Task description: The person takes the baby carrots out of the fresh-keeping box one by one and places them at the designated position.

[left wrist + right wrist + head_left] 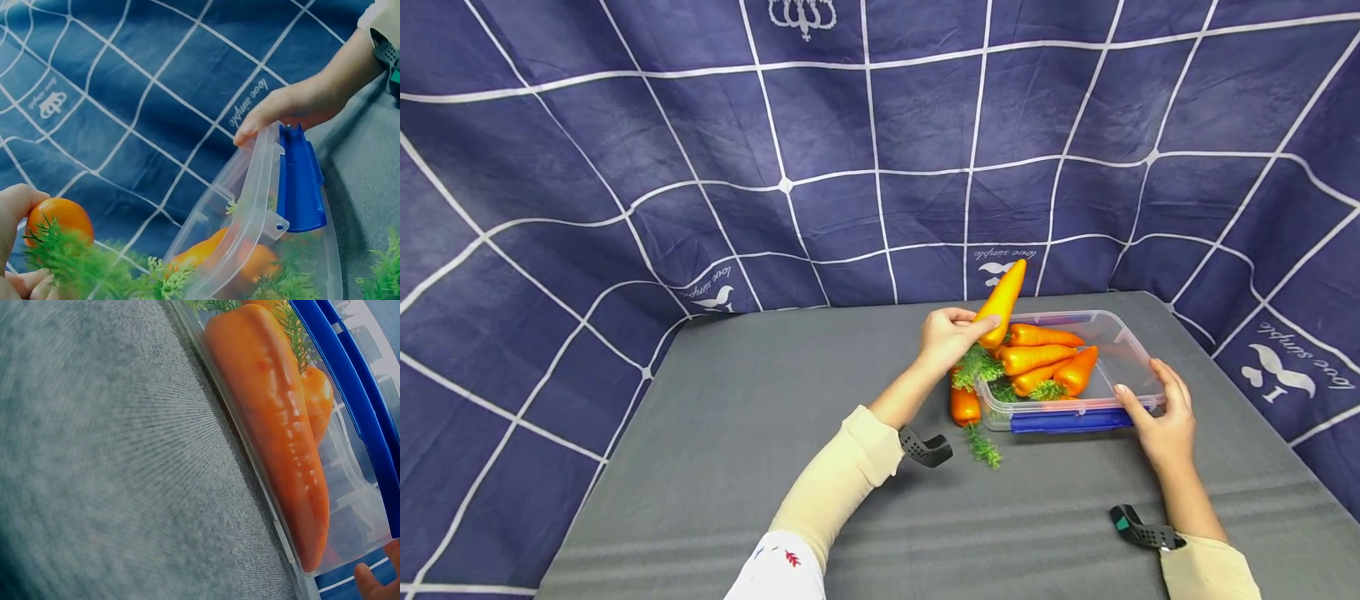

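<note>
My left hand (946,337) pinches a toy carrot (1004,302) by its thick end, above the left end of a clear plastic container (1123,367). The carrot's tip points up and away. In the left wrist view, the held carrot (69,219) shows its round end and green leafy top (72,256). My right hand (1168,421) grips the container's right near corner, thumb on the rim and fingers along the end wall. Several orange carrots (1037,360) with green tops lie inside, mostly toward the left. The right wrist view shows one carrot (275,419) through the side wall.
Another carrot (965,406) lies outside against the container's left end, its green top (982,446) toward me. A blue clip flap (1071,420) hangs on the near side. The grey tabletop (790,375) meets a blue gridded curtain (820,217) behind.
</note>
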`<action>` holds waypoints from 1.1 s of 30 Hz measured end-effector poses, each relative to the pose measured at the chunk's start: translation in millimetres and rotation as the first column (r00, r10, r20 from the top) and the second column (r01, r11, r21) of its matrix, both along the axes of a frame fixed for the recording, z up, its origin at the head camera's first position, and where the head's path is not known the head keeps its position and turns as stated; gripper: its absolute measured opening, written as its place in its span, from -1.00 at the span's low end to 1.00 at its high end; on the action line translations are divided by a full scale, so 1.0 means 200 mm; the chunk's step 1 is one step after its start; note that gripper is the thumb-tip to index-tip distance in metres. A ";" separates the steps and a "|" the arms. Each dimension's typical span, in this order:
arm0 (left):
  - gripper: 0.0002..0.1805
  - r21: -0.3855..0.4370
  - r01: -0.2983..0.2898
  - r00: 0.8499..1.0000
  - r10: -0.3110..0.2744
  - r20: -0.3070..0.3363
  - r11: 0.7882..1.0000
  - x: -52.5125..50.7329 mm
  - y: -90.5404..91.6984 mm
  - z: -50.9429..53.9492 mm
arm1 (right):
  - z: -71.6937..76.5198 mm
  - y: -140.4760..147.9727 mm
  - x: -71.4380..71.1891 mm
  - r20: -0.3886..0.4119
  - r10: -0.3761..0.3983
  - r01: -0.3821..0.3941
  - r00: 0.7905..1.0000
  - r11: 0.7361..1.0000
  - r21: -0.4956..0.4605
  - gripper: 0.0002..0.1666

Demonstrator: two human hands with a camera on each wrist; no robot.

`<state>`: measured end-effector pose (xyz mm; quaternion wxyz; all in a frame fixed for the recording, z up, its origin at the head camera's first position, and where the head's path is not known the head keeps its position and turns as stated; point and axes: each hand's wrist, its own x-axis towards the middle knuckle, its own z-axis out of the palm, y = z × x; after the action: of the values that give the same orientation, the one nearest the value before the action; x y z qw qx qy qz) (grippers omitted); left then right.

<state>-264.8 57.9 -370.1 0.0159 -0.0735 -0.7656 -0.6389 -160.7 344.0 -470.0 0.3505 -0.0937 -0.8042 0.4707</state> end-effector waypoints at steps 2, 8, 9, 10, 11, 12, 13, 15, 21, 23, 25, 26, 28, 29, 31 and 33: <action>-0.63 0.066 -0.023 1.000 0.022 0.022 0.998 0.00 -0.02 -0.01 | 0.00 0.00 0.00 -0.006 -0.001 0.001 1.000 1.000 0.000 -0.25; -0.64 0.188 -0.102 0.992 0.085 0.094 0.977 0.03 -0.08 -0.06 | 0.00 0.01 0.00 -0.016 -0.005 0.005 1.000 1.000 0.007 -0.26; -0.65 0.196 -0.109 0.991 0.090 0.101 0.975 0.04 -0.09 -0.07 | 0.00 0.01 0.00 -0.012 -0.007 0.007 1.000 1.000 0.009 -0.26; -0.66 0.206 -0.116 0.990 0.096 0.103 0.972 0.04 -0.10 -0.08 | 0.00 0.01 0.00 -0.009 -0.007 0.007 1.000 1.000 0.009 -0.26; -0.67 0.210 -0.122 0.989 0.102 0.105 0.970 0.05 -0.12 -0.10 | 0.00 0.01 0.00 -0.004 -0.009 0.009 1.000 1.000 0.009 -0.26; -0.68 0.217 -0.130 0.988 0.108 0.108 0.968 0.05 -0.13 -0.12 | -0.01 0.01 0.00 -0.001 -0.009 0.009 1.000 1.000 0.009 -0.26; -0.68 0.224 -0.135 0.988 0.114 0.108 0.965 0.06 -0.14 -0.13 | 0.00 0.01 0.00 0.000 -0.010 0.010 1.000 1.000 0.008 -0.26; -0.69 0.231 -0.150 0.986 0.129 0.103 0.961 0.08 -0.16 -0.16 | -0.01 0.00 0.00 0.001 -0.010 0.010 1.000 1.000 0.007 -0.26; -0.68 0.232 -0.157 0.984 0.133 0.115 0.960 0.12 -0.22 -0.24 | 0.00 -0.01 0.00 0.005 -0.006 0.006 1.000 1.000 -0.001 -0.26; -0.67 0.208 -0.154 0.984 0.131 0.122 0.966 0.13 -0.24 -0.27 | 0.00 -0.01 0.01 0.010 -0.006 0.006 1.000 1.000 0.002 -0.26; -0.66 0.183 -0.158 0.982 0.135 0.132 0.970 0.14 -0.25 -0.30 | 0.01 -0.01 0.01 0.013 -0.006 0.006 1.000 1.000 0.004 -0.25; -0.66 0.171 -0.160 0.981 0.138 0.135 0.972 0.14 -0.25 -0.31 | 0.01 -0.01 0.01 0.014 -0.005 0.005 1.000 1.000 0.004 -0.25; -0.65 0.144 -0.166 0.979 0.145 0.145 0.975 0.15 -0.26 -0.33 | 0.01 -0.01 0.01 0.017 -0.006 0.006 1.000 1.000 0.005 -0.25; -0.64 0.135 -0.172 0.977 0.151 0.152 0.976 0.15 -0.26 -0.34 | 0.01 -0.01 0.01 0.020 -0.006 0.006 1.000 1.000 0.006 -0.25; -0.64 0.120 -0.184 0.974 0.164 0.159 0.976 0.17 -0.26 -0.35 | 0.01 -0.01 0.01 0.020 -0.005 0.005 1.000 1.000 0.006 -0.25; -0.64 0.105 -0.192 0.971 0.173 0.167 0.976 0.18 -0.27 -0.37 | 0.01 -0.01 0.01 0.015 -0.001 0.001 1.000 1.000 0.005 -0.25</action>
<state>-229.1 4.5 -444.0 0.0188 0.0487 -0.7281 -0.6835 -159.6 342.9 -468.6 0.3449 -0.0969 -0.8080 0.4678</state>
